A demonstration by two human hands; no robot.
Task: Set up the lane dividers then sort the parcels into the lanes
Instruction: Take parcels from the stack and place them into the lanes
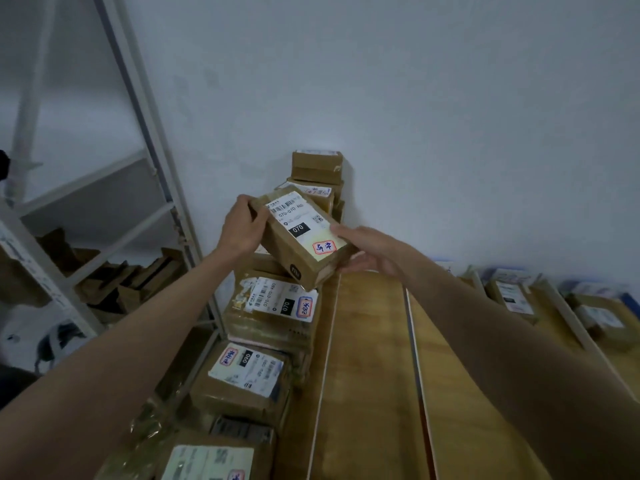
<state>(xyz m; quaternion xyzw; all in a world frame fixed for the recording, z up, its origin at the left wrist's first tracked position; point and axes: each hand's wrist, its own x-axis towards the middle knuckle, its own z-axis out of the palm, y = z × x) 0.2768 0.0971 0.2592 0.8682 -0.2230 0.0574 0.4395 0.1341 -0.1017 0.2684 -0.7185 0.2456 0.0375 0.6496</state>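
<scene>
Left hand [242,230] and right hand [367,252] fingers clamped on tilted parcel [301,237]; risk: it clips the centre-frame parcel stack [317,174], toppling it.

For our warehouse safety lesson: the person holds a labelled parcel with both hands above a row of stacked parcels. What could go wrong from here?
1. The held parcel is tilted; the left hand grips one end and the right hand steadies the other, so it might slip.
2. The tall stack against the wall could topple if bumped.
3. Its label reads 070, like the parcel below; another lane would be a missort.
</scene>
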